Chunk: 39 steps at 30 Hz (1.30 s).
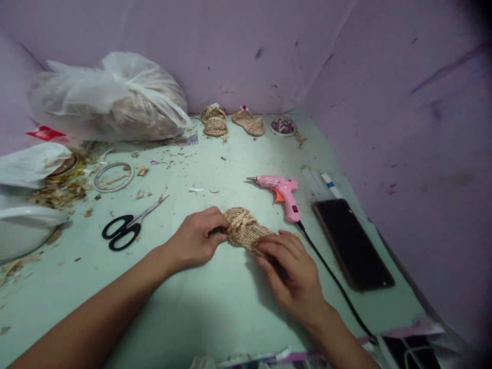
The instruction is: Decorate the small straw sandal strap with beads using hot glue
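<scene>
A small braided straw slipper (pixel 242 228) lies between my hands at the middle of the table, its crossed strap facing up. My left hand (pixel 200 236) pinches the rounded left end, with a dark spot between thumb and fingers that I cannot make out. Over the other end curls my right hand (pixel 292 271), thumb and fingertips on the slipper's sides, hiding that end. Just beyond the right hand lies a pink glue gun (pixel 279 189), nozzle pointing left. Black-handled scissors (pixel 130 225) rest left of my left hand.
A dark phone (pixel 353 243) lies at right beside the glue gun's black cord (pixel 334 279). At the back are straw slippers (pixel 215 121), a single sandal (pixel 249 123), a dish of beads (pixel 283 126) and a large plastic bag (pixel 115 102). A ring (pixel 114 177) sits among straw scraps.
</scene>
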Each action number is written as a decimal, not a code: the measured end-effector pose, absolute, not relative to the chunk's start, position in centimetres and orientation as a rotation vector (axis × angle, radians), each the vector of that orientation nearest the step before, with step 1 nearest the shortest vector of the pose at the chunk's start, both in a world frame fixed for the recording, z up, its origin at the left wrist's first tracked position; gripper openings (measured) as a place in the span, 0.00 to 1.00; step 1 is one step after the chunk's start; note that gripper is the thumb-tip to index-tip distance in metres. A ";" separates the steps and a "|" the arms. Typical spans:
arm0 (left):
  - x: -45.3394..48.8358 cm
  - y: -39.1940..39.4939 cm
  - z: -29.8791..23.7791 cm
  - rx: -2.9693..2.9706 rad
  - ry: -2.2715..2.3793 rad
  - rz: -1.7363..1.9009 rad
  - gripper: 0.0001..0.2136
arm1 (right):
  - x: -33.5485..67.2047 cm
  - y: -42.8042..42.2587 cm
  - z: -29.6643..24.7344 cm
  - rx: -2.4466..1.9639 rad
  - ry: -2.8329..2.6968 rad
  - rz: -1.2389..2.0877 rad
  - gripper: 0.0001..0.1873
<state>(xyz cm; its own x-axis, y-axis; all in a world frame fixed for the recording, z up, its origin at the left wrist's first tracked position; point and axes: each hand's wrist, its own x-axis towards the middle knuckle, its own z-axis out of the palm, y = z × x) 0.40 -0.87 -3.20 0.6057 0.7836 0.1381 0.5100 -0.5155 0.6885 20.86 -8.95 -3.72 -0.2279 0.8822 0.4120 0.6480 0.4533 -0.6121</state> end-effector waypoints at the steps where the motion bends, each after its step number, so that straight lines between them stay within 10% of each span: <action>1: 0.4 -0.9 -3.2 2.223 1.015 0.599 0.03 | 20.7 -8.9 -3.6 -1.315 -2.040 0.352 0.11; 22: -0.1 -1.4 -3.4 2.081 1.331 1.018 0.05 | 21.8 -7.3 -1.2 -1.526 -1.311 0.280 0.03; 39: 2.2 -3.1 -3.3 2.300 1.076 0.904 0.15 | 24.6 -2.0 -2.1 -2.296 -1.571 0.259 0.16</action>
